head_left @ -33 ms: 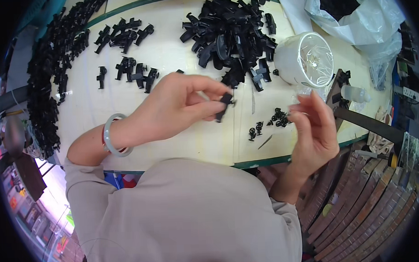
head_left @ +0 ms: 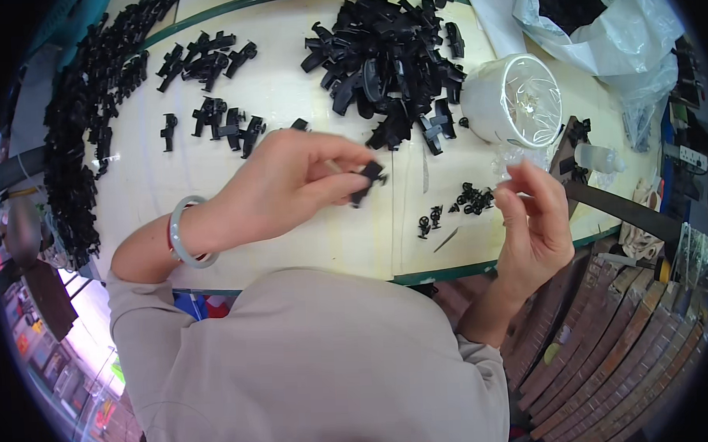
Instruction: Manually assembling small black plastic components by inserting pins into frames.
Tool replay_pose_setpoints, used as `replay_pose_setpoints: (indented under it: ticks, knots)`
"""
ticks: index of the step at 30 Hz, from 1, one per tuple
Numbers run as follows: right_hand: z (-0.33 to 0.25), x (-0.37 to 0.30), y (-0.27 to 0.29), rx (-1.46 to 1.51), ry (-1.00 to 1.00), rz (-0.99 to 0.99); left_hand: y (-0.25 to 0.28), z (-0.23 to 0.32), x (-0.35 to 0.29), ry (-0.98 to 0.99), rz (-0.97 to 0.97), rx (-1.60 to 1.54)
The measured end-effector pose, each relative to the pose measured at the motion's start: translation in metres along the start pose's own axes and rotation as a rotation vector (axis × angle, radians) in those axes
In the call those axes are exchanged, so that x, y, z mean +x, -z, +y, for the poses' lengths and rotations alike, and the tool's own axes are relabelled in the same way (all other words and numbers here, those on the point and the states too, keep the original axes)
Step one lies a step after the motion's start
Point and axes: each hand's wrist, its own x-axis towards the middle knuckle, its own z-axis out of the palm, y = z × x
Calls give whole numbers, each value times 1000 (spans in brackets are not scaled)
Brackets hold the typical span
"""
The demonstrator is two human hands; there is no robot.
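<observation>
from where i stand, the pale table [head_left: 331, 249] fills the view, a dense band of black parts [head_left: 67, 153] lining its left edge. a heap of black pieces [head_left: 395, 67] sits toward the far edge, right of the middle, and a white tub [head_left: 478, 100] lies near the right edge.

to handle things well here, i'd say the left hand [head_left: 279, 185] wants a firm but light pinch, leaving the small projecting end uncovered, while the right hand [head_left: 540, 230] comes in squarely so nothing so small gets twisted or dropped.

the left forearm slants in across the left of the table, back of the hand up, thumb and fingers closed on a black part [head_left: 365, 183] above the middle of the surface, tilted, its knobby end to the right. the right hand stands raised by the near right corner, well apart from it, fingers curled toward the thumb; i can't tell whether they pinch anything. just left of them lie small black round pieces [head_left: 472, 199], and nearer the near edge a thin sliver [head_left: 446, 239].
</observation>
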Motion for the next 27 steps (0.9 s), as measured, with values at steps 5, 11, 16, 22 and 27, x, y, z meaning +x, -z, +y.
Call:
replay_pose_setpoints:
  ticks: [5,11,16,22,27]
  knots:
    - [6,-9,13,-326,229,-474,17,-13,-17,10,205,185]
    - [12,-18,6,-363,206,-509,44,-24,-28,-89,420,282]
    - [14,-11,4,-341,279,-511,32,-12,-36,-207,575,630]
    - [-12,-13,-1,-339,623,-431,-15,5,-16,51,-195,-212]
    - [-27,-24,-5,-465,846,-445,-31,-13,1,103,-374,-565]
